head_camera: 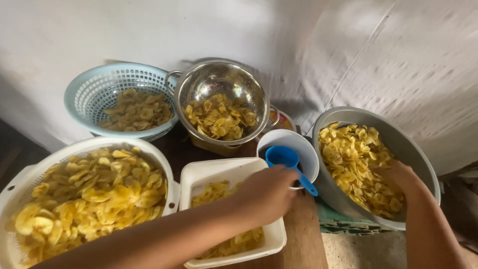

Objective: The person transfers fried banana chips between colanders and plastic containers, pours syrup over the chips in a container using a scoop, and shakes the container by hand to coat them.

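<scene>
White sheet behind, right hand [398,175] fingertips buried in chips [353,159]

Yellow chips, pale vessels
Yellow chips [356,162] fill a grey bowl [416,149]; blue scoop [284,158], light-blue lattice basket [94,92], white tub [209,172].

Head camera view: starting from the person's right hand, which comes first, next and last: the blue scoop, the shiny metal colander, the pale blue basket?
From the right hand, in the grey basin:
1. Blue scoop, just to its left in the white bowl.
2. Metal colander, farther left and back.
3. Pale blue basket, far left at the back.
</scene>
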